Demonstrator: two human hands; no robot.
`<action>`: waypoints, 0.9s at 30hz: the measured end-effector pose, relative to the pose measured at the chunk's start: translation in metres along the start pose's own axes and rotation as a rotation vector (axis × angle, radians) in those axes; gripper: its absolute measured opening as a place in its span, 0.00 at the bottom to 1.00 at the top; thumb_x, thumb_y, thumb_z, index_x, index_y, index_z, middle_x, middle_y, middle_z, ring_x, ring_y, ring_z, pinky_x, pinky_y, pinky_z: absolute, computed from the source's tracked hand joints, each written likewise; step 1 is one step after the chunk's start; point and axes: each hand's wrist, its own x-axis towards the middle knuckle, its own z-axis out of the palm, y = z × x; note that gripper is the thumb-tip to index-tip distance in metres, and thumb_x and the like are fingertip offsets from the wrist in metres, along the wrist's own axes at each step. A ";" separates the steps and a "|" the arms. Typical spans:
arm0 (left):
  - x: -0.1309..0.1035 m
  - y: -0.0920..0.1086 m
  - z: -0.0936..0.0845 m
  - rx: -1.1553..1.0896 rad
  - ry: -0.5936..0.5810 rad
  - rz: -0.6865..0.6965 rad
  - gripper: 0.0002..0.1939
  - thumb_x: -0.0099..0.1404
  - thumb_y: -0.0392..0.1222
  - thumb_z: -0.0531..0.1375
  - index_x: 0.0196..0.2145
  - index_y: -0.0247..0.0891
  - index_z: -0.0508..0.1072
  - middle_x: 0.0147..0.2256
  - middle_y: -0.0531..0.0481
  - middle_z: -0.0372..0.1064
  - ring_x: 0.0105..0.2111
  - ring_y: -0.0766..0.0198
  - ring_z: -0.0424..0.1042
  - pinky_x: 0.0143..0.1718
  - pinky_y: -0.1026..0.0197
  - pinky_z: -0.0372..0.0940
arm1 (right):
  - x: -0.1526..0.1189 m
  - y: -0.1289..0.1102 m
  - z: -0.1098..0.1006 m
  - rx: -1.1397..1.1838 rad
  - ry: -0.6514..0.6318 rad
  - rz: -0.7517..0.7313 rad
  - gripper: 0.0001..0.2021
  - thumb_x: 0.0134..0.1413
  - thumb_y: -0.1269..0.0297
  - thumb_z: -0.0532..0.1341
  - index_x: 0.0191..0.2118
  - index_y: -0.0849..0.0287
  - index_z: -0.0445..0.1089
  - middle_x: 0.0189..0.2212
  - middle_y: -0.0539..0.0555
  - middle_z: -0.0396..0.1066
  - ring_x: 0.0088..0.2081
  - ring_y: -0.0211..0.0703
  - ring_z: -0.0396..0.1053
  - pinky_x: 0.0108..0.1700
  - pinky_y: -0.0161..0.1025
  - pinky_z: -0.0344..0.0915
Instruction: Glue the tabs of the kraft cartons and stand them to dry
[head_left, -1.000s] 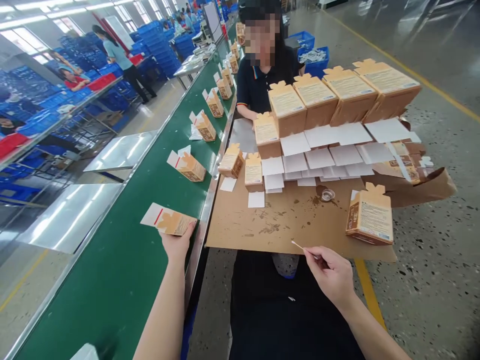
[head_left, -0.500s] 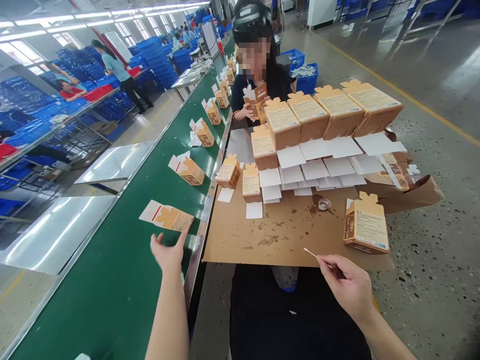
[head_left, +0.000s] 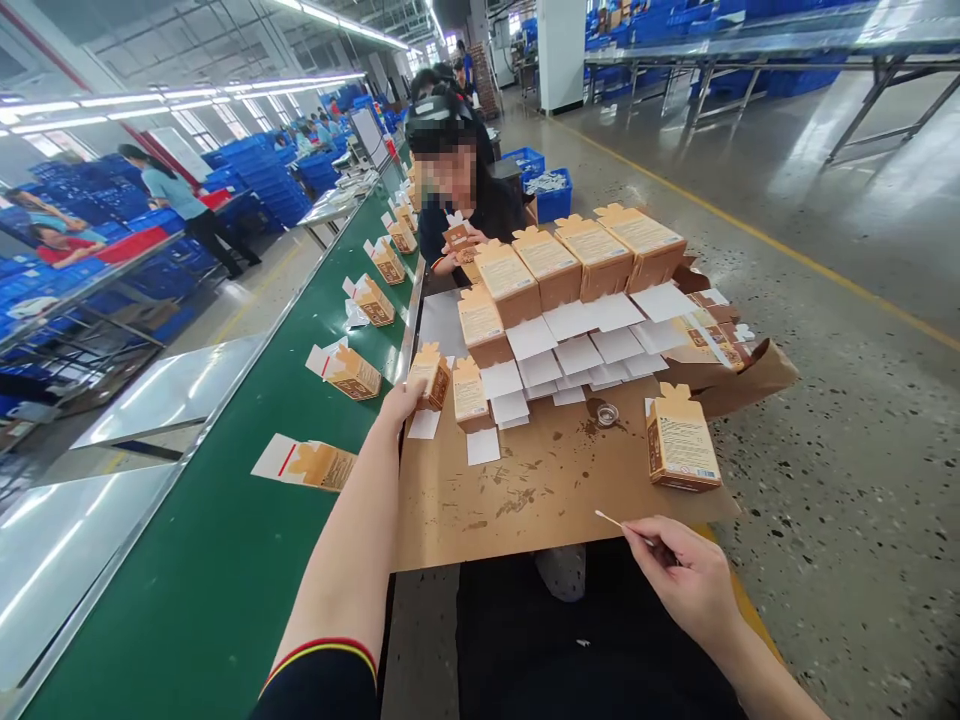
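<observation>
My left hand [head_left: 403, 402] reaches forward to a small brown and tan box [head_left: 429, 375] at the cardboard's left edge, its fingers closed on the box's near left side. Between the pinched fingers of my right hand [head_left: 679, 570] is a thin cotton swab [head_left: 608, 518], its white tip pointing left. Just beyond that hand a brown box [head_left: 682, 440] with a scalloped top flap stands on the cardboard sheet [head_left: 525, 530]. A small round clear dish [head_left: 607, 414] sits amid wet spots on the sheet.
Stacked boxes [head_left: 551, 268] with white flaps fill the far side of the cardboard. On the left, a green conveyor [head_left: 187, 590] carries a row of open boxes [head_left: 352, 370]. A person [head_left: 469, 190] across holds a box. Blue crates [head_left: 553, 195] stand behind.
My left hand has moved from the nearest conveyor box forward and right to a box on the cardboard. The camera view has turned right. My right hand still holds the swab.
</observation>
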 end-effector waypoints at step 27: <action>-0.239 -0.023 0.056 -0.505 -0.230 -0.117 0.41 0.46 0.64 0.88 0.50 0.37 0.87 0.54 0.31 0.88 0.57 0.31 0.88 0.63 0.33 0.81 | -0.004 0.031 0.108 -0.257 -0.441 -0.219 0.16 0.73 0.76 0.62 0.31 0.53 0.69 0.27 0.48 0.71 0.30 0.41 0.66 0.36 0.39 0.57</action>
